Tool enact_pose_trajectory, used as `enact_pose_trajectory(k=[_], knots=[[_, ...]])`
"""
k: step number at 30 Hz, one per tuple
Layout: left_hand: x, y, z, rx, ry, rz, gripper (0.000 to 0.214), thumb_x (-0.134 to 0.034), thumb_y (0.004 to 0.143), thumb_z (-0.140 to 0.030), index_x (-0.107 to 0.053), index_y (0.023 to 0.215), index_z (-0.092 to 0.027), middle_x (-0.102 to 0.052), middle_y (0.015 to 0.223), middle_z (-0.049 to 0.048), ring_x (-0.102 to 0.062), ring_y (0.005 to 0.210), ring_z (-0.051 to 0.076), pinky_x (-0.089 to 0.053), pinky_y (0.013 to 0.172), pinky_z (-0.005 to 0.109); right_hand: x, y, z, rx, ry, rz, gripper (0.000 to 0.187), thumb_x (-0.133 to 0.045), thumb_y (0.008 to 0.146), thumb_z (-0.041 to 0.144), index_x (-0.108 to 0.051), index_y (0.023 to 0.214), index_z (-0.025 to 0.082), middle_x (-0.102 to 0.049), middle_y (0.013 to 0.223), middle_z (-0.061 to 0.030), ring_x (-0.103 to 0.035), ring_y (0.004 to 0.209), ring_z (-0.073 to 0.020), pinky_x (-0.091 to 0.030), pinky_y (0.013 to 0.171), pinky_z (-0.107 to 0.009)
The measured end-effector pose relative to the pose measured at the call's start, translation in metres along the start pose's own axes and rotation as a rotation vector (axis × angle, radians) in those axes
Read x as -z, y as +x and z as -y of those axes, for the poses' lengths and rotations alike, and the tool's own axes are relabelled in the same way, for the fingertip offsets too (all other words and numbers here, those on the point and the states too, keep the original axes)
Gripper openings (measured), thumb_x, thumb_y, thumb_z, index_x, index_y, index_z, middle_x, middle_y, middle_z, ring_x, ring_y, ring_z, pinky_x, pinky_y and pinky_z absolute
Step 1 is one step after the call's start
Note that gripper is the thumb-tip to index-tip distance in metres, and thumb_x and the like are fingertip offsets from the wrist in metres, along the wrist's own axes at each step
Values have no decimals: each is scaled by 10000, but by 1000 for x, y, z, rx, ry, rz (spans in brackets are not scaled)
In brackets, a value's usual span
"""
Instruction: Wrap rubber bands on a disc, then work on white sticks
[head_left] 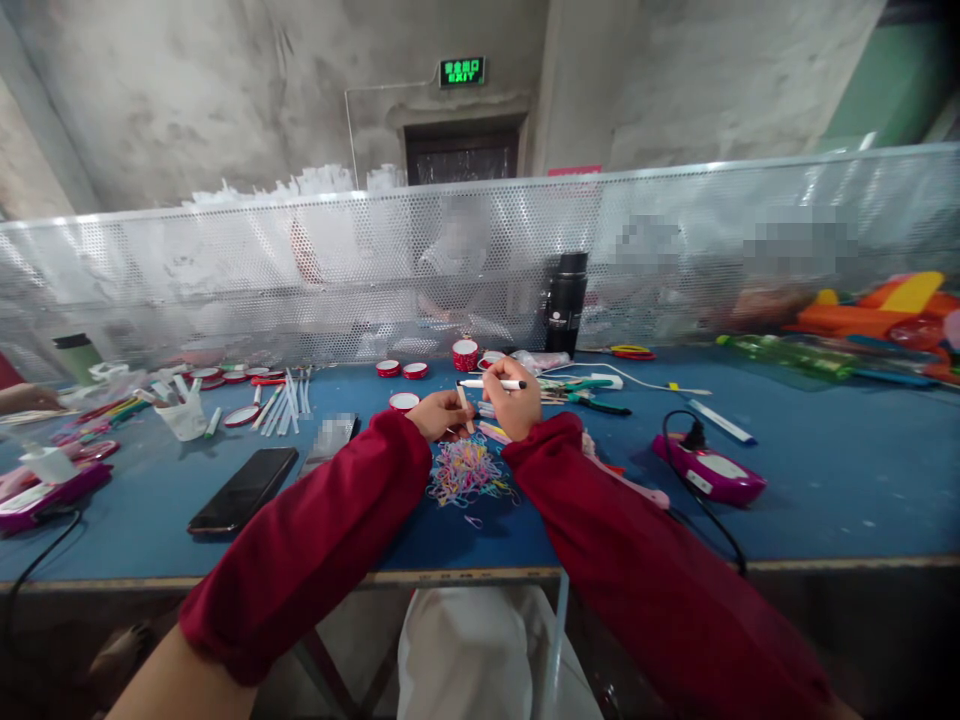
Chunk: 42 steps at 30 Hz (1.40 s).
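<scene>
My right hand (517, 402) is closed around a white marker (491, 384) with black ends, which lies nearly level across my fingers. Close by on its left, my left hand (441, 414) pinches a slim pale stick (466, 412), held roughly upright; its exact kind is too small to tell. The marker's left end is near the stick's top, and I cannot tell whether they touch. Just below both hands sits a heap of small coloured elastic bands (466, 472), with one loose loop in front of it.
A black phone (244, 492) lies left of my left forearm. Pliers (600, 402), a purple power strip (709, 470) with a cable and a blue-white pen (721, 422) lie right. A black flask (565, 305) stands before the perforated metal screen (360, 265). A cup of sticks (180, 412) stands left.
</scene>
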<state>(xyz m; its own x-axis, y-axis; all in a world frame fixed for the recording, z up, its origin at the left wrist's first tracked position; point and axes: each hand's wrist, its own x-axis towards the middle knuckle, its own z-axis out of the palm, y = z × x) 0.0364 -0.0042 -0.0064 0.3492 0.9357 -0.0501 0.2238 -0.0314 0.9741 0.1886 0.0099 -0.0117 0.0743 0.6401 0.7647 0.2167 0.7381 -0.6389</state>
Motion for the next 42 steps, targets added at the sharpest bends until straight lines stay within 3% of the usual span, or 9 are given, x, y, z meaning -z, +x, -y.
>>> enact_pose_trajectory(k=[16,33,42], knots=[[2,1,2,-22,3,17,254,-720,774,-298,-513,755,-153,-632,627,-9,-534,479,64,-372,480,180,0,0,2,1,-6,-5,162,-543,811,275,-522,659,222,-538,535,35,-504,500,-131,-390,511,-265],[2,5,5,-12,-13,40,230,-708,796,-289,-526,760,-154,-626,613,-15,-541,473,63,-416,477,177,-1,0,-2,6,-3,-14,156,-551,813,249,-531,661,217,-544,532,42,-496,486,-125,-387,506,-260],[0,1,2,15,-21,13,165,-667,818,-201,-509,796,-159,-645,653,-14,-581,492,78,-408,469,180,0,0,-3,-17,-4,-10,167,-540,821,265,-518,660,225,-532,522,42,-495,490,-132,-390,515,-268]])
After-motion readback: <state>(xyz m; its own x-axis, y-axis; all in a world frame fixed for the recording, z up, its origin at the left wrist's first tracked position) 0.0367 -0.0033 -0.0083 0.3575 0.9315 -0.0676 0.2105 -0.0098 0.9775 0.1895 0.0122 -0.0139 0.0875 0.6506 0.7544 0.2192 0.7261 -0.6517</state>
